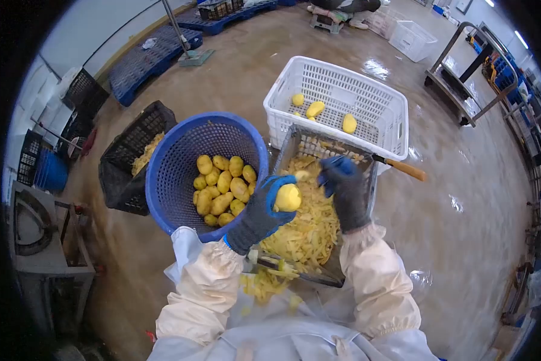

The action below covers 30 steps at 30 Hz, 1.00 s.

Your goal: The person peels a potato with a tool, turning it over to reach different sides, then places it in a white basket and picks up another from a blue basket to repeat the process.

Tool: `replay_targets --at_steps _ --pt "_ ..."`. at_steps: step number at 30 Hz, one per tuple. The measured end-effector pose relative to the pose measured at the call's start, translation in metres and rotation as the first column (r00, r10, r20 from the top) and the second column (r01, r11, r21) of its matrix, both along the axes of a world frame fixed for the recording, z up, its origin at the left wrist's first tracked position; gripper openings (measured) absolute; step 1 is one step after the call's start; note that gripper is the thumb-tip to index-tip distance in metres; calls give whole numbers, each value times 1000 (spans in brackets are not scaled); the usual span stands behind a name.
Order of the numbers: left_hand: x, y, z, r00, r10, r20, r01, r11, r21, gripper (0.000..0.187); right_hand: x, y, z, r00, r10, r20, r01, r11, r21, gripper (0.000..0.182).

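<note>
My left hand [259,213], in a grey and blue glove, is closed around a pale peeled potato [288,198]. Just right of it, my right hand [344,189], gloved the same way, has curled fingers over the dark crate; what they hold, if anything, is too blurred to make out. Yellow peelings [309,231] fill much of the dark crate [371,198] beneath both hands. Left of my left hand, a blue round basket [162,180] holds several unpeeled potatoes [224,182]. Behind the crate, a white basket [396,120] contains several peeled potatoes [315,109].
A wooden handle [405,169] sticks out over the dark crate's right rim. Further left stands a black crate [117,162] with scraps. A metal trolley [463,90] is at the back right, a blue pallet [141,63] at the back left. A person [348,6] is at the top edge.
</note>
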<state>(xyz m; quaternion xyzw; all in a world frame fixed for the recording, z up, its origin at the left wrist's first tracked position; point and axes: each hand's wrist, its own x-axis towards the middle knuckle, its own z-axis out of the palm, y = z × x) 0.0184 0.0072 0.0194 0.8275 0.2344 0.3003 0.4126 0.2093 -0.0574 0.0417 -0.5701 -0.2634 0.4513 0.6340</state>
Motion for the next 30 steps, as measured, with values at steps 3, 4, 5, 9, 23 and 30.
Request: replay_targets --at_steps 3,4,5,9,23,30 --pt "1 5 -4 997 72 15 -73 976 206 60 1 -2 5 990 -139 -12 139 982 127 15" --pt "3 5 -3 997 75 19 -77 975 207 60 -16 -4 12 998 13 -57 -9 998 70 15" --pt "4 4 -1 997 75 34 -80 969 234 60 -26 -5 14 981 159 -115 -158 987 17 15" --pt "3 1 -2 991 115 72 -128 972 198 61 8 1 -2 991 -125 -43 129 984 121 17" --pt "5 1 -7 990 112 87 -130 964 230 64 -6 -4 -1 996 -84 -22 85 996 23 15" --pt "4 5 -9 991 47 124 -51 998 33 62 -24 -10 0 964 60 261 -96 987 128 9"
